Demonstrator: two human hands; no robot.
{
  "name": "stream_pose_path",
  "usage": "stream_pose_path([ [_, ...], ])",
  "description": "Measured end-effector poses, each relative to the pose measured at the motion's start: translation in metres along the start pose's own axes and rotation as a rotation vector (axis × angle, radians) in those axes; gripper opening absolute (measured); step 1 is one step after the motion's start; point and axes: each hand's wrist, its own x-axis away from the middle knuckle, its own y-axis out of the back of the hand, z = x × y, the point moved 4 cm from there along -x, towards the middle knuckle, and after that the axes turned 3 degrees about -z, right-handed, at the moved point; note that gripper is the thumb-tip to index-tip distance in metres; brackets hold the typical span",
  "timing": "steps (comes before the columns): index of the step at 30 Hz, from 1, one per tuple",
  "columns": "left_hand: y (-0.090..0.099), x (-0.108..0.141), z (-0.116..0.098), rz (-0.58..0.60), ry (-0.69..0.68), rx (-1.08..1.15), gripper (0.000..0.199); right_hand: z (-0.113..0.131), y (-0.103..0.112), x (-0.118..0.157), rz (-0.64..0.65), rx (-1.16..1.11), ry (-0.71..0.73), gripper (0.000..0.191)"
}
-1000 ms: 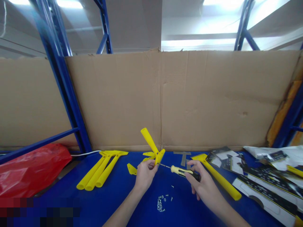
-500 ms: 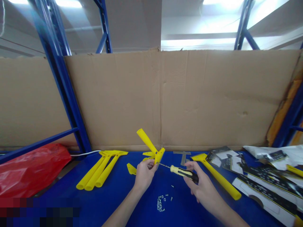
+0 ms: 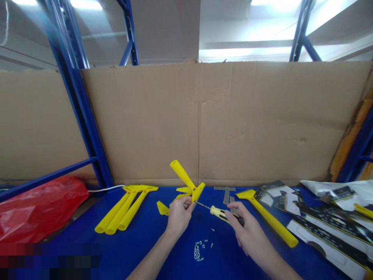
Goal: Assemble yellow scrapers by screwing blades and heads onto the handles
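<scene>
My left hand (image 3: 180, 216) is closed on the head of a yellow plastic handle (image 3: 183, 174), whose tube points up and to the left. A screwdriver (image 3: 218, 212) with a cream and black grip is in my right hand (image 3: 243, 225), fingers wrapped on its grip. Its shaft reaches left, and the tip meets the yellow head beside my left fingertips. Small loose yellow pieces (image 3: 162, 208) lie left of and behind my left hand. Below the screwdriver, several small screws and nuts (image 3: 197, 252) are scattered on the blue table (image 3: 175, 260).
Several yellow handles (image 3: 128, 210) lie together at the left, near a red plastic bag (image 3: 43, 206). Another yellow handle (image 3: 272, 219) and black-and-white packaging (image 3: 326, 241) are at the right. Grey tape (image 3: 226, 194) sticks to the table. A cardboard wall (image 3: 145, 124) stands behind.
My right fingers have shifted on the screwdriver's grip, with the index finger and thumb now closer together around it. The screwdriver has turned slightly. My left hand still holds the yellow handle.
</scene>
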Motion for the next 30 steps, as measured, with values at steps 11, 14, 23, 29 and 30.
stream_pose_path([
  [11,0.001,0.0,0.003,-0.004,0.012,-0.041,0.017,0.008,0.002,0.0,-0.032,-0.058,0.023,0.027],
  [14,0.0,0.0,0.005,0.015,0.016,-0.025,0.016,0.01,0.001,0.002,-0.033,-0.017,0.034,0.025],
  [23,0.001,0.001,0.002,0.045,-0.029,-0.08,0.015,0.004,0.001,0.0,-0.043,-0.026,-0.063,0.032],
  [29,0.002,0.002,-0.004,0.017,-0.042,-0.125,0.016,-0.008,-0.006,-0.004,0.009,-0.158,-0.176,0.04],
  [30,0.002,0.001,-0.003,0.013,-0.043,-0.132,0.016,-0.008,-0.006,-0.003,0.015,-0.164,-0.178,0.04],
])
